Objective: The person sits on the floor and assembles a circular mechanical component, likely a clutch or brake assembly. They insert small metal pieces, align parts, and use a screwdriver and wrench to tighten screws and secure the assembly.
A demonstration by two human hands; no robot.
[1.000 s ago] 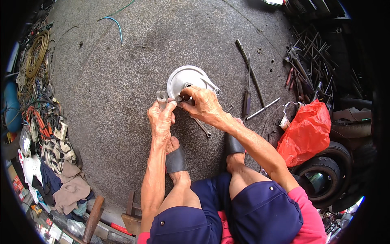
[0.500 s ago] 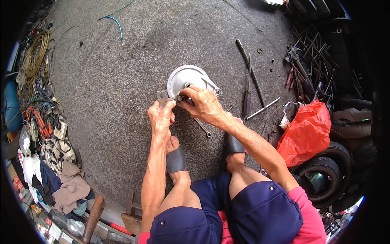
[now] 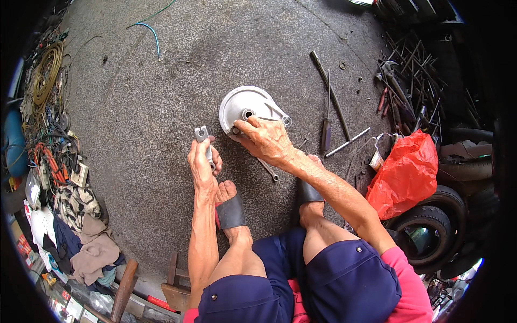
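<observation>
A round silver drum brake plate (image 3: 238, 103) with a hole at its centre and an arm reaching to the right rests on the floor in front of my feet. My right hand (image 3: 267, 140) lies over its near edge, fingers bent and closed on it beside a small round stub; the fingertips are partly hidden. To the left of the plate, apart from it, my left hand (image 3: 203, 163) grips a flat grey metal brake lever (image 3: 202, 134). Its notched end points up and away from me, and its other end shows below my fingers.
Right of the plate lie a long dark bar (image 3: 335, 102), a screwdriver (image 3: 326, 132), and a silver rod (image 3: 347, 143). A wrench (image 3: 269, 169) is by my feet. Farther right are a red plastic bag (image 3: 405, 169), tyres (image 3: 425, 229) and piled tools. Cables and cloths (image 3: 89, 253) line the left side.
My left hand has drawn the brake lever away from the plate, to the left and toward me, turning it. My right hand stays at the plate's near edge.
</observation>
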